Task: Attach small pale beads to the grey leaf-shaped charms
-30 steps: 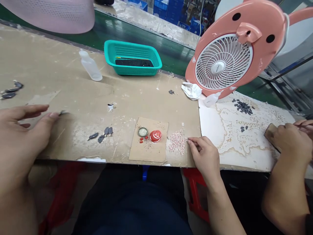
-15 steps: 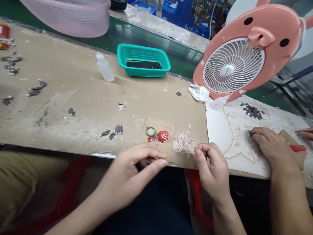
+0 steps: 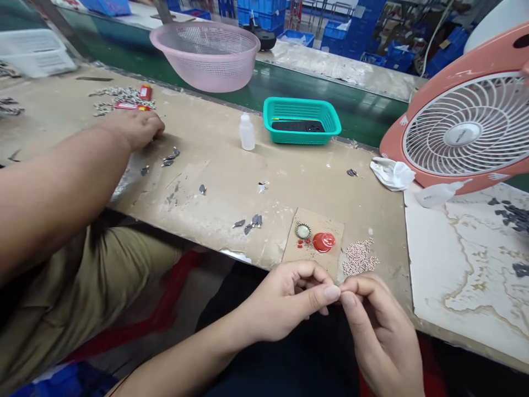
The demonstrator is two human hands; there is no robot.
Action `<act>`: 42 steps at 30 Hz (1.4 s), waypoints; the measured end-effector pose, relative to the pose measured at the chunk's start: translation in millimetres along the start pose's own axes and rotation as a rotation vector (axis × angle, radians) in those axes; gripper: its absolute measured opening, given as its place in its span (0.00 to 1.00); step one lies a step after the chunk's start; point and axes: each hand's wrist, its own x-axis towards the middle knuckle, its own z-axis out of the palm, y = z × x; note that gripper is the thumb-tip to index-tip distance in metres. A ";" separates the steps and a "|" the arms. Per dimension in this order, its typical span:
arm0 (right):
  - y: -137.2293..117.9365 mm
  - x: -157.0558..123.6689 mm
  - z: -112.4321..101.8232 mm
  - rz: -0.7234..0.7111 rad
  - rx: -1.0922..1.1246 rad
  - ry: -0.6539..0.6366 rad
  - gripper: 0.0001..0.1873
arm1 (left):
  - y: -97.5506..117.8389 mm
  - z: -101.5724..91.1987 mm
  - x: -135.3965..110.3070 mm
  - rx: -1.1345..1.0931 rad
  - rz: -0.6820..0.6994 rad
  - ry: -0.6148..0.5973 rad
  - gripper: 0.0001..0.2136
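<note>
My left hand (image 3: 287, 295) and my right hand (image 3: 380, 331) meet in the air just below the table's front edge, their fingertips together. Anything pinched between them is too small to see. Nearest them lies a brown cardboard square (image 3: 314, 237) bearing a jewelled round bezel (image 3: 303, 231), a glossy red cap (image 3: 323, 241) and tiny red pieces (image 3: 300, 242). A pile of tiny pale pink beads (image 3: 359, 257) sits to its right. Dark metal charms (image 3: 250, 221) lie to its left.
A co-worker's arm reaches across from the left, the hand (image 3: 132, 129) near metal chains (image 3: 122, 96). Behind stand a teal basket (image 3: 301, 120) holding a phone, a plastic bottle (image 3: 247, 132) and a pink basket (image 3: 204, 55). A pink fan (image 3: 467, 132) and marble-patterned board (image 3: 467, 264) occupy the right.
The view has swung left and up. My left hand has come across from the left to join my right hand, which has moved down and away from the beads. A co-worker's hand now shows at left.
</note>
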 end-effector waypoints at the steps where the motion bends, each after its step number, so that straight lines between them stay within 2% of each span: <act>1: 0.0 3.4 1.9 0.010 0.009 0.013 0.06 | -0.7 -7.5 -1.8 0.147 0.074 0.074 0.10; 3: 3.7 12.3 3.7 0.005 -0.040 0.065 0.06 | -3.5 -30.1 -6.3 0.498 0.243 0.322 0.10; 5: 11.2 22.7 3.2 0.000 -0.133 0.100 0.07 | -8.4 -58.8 -10.9 0.671 0.304 0.590 0.08; 6: 15.6 27.9 2.4 0.001 -0.180 0.099 0.07 | -11.3 -72.9 -12.9 0.748 0.310 0.717 0.06; 7: 19.7 32.7 1.5 0.002 -0.225 0.088 0.07 | -14.4 -85.5 -14.4 0.962 0.278 0.838 0.07; 9: 26.1 41.0 0.1 0.006 -0.308 0.053 0.08 | -20.0 -103.6 -16.1 1.234 0.194 0.905 0.08; 11: 29.3 47.2 -0.1 0.011 -0.382 0.016 0.09 | -23.8 -111.5 -16.4 1.354 0.152 0.871 0.08; 18: 27.5 58.5 0.7 -0.011 -0.521 -0.071 0.09 | -26.4 -115.5 -13.5 1.332 0.199 0.811 0.09; 24: 26.2 63.3 0.1 -0.055 -0.631 -0.102 0.11 | -30.4 -117.5 -22.7 0.887 0.317 0.917 0.07; 29: 24.9 64.1 0.8 -0.069 -0.680 -0.124 0.11 | -28.1 -102.4 -27.1 0.617 0.396 0.974 0.05; 31: 22.8 63.0 -0.5 -0.047 -0.581 -0.103 0.10 | -24.6 -94.8 -27.9 0.510 0.425 1.000 0.05; 34: 18.6 59.1 -3.4 0.096 -0.239 -0.047 0.10 | -21.8 -85.2 -29.4 0.350 0.411 0.963 0.10; 37: 14.9 52.7 -4.7 0.285 0.145 -0.006 0.13 | -23.1 -75.8 -28.9 0.204 0.366 0.796 0.07; 42: 7.8 38.9 -1.5 0.431 0.555 0.013 0.12 | -19.2 -52.5 -21.8 0.021 0.373 0.476 0.11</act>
